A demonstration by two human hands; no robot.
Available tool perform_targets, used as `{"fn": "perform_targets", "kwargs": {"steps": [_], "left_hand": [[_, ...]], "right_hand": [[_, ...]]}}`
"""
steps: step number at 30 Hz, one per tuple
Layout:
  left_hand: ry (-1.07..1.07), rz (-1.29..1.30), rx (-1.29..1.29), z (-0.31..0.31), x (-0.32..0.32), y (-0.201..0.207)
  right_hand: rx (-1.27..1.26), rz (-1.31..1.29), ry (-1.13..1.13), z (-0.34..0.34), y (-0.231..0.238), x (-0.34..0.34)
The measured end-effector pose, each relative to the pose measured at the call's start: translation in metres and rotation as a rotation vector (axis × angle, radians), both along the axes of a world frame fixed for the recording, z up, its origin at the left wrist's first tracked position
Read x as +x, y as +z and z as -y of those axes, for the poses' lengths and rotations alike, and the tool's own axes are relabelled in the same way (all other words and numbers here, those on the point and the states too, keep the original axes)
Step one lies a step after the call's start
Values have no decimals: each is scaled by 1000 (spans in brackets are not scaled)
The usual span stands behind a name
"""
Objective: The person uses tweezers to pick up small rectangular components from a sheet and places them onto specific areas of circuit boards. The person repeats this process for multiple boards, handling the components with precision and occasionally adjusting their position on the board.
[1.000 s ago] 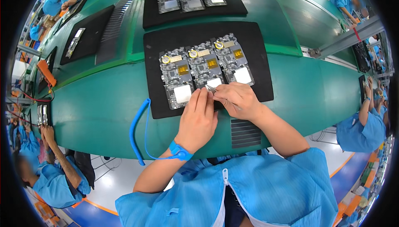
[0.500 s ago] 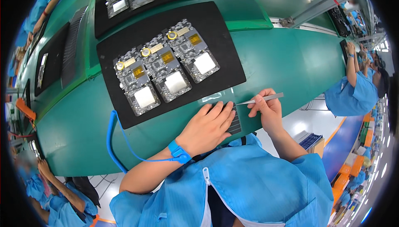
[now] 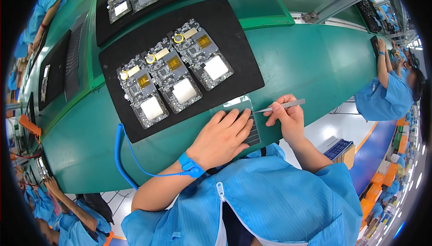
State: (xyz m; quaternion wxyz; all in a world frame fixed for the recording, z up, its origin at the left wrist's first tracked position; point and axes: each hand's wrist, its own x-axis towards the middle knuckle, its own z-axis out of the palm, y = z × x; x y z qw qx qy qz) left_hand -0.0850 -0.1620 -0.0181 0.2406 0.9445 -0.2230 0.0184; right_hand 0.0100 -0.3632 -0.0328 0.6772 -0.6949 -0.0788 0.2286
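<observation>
Tweezers (image 3: 292,104) grasped in the right hand (image 3: 290,122) pointed at a striped sheet (image 3: 254,133) on the bench (image 3: 310,66), the left hand (image 3: 220,138) spread flat across it. Three circuit boards (image 3: 173,66) sat on a mat (image 3: 238,48) beyond.

Bright light covered the surface (image 3: 306,66); glare whitened the floor (image 3: 330,131) past its near edge, which fisheye distortion bowed.

The bare left hand (image 3: 222,133) and bare right hand (image 3: 290,121), with slim silver metal tweezers (image 3: 288,105), have been drawn back from the grey rectangular middle circuit board (image 3: 158,72), now left fully exposed, to the flat, dark striped sheet (image 3: 254,133).
</observation>
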Motion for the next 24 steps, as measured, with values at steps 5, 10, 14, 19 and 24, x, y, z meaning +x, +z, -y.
{"fn": "perform_targets", "kwargs": {"steps": [5, 10, 14, 19, 24], "left_hand": [[2, 0, -6, -1, 1, 0], [3, 5, -33, -1, 1, -1], [4, 2, -41, -1, 0, -3], [35, 44, -43, -1, -6, -8], [181, 131, -120, -19, -32, 5]], "right_hand": [[47, -33, -6, 4, 0, 4], [-19, 6, 10, -1, 2, 2], [22, -31, 6, -1, 0, 4], [187, -62, -55, -3, 0, 3], [367, -62, -54, -40, 11, 11]]}}
